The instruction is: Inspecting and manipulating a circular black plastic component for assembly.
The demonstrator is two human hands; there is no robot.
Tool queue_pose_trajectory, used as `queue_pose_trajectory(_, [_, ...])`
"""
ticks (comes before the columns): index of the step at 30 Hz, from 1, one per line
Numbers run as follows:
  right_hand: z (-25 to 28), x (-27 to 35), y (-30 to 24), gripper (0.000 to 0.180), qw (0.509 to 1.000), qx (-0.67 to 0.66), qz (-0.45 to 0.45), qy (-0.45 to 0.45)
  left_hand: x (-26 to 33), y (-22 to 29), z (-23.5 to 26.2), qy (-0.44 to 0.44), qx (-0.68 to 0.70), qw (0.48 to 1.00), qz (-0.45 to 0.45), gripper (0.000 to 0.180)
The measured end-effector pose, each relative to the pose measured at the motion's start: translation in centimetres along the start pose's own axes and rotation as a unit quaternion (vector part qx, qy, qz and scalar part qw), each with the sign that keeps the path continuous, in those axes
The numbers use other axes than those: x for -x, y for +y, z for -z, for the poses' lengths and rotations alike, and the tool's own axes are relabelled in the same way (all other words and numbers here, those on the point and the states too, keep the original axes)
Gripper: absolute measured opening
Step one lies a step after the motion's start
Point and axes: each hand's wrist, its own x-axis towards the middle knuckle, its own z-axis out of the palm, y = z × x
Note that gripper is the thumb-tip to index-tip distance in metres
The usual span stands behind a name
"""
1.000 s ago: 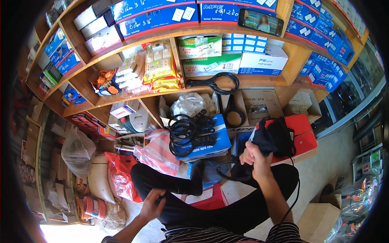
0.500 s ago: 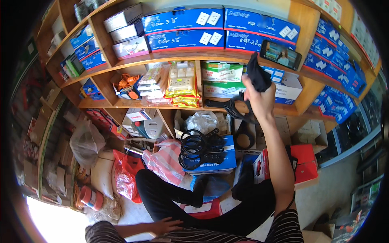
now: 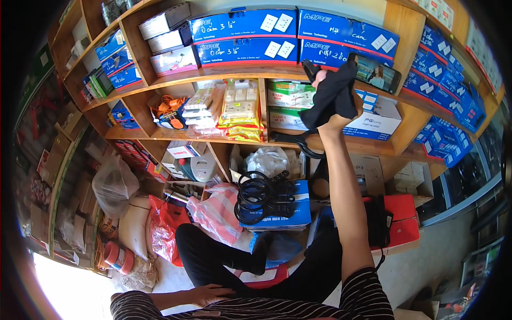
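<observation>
**Right hand up at shelf with black bundle**

Wooden shelving (image 3: 160, 133) across whole back wall, stacked with blue boxes (image 3: 242, 24) on top tier. Blue carton (image 3: 290, 216) below on floor, coiled black cables (image 3: 261, 194) on top of it. Black bundle (image 3: 330, 96) raised to middle shelf level, just beside a propped phone (image 3: 376, 72). Right hand (image 3: 333, 114) clenched around bundle's lower part, arm fully extended. Left hand (image 3: 210, 293) resting flat on lap, fingers loose, holding nothing.
</observation>
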Motion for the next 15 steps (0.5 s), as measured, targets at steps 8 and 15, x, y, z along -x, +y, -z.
queue_pose_trajectory(8, [-1.4,1.6,-1.5,0.009,0.973,-0.122,-0.197,-0.013,0.3,1.3,0.5,0.002,0.031,0.999,0.018,0.086])
queue_pose_trajectory(15, [-2.2,1.5,-1.2,0.035,0.998,-0.005,0.060,0.011,0.7,1.1,0.0,0.019,0.022,0.999,0.014,0.088])
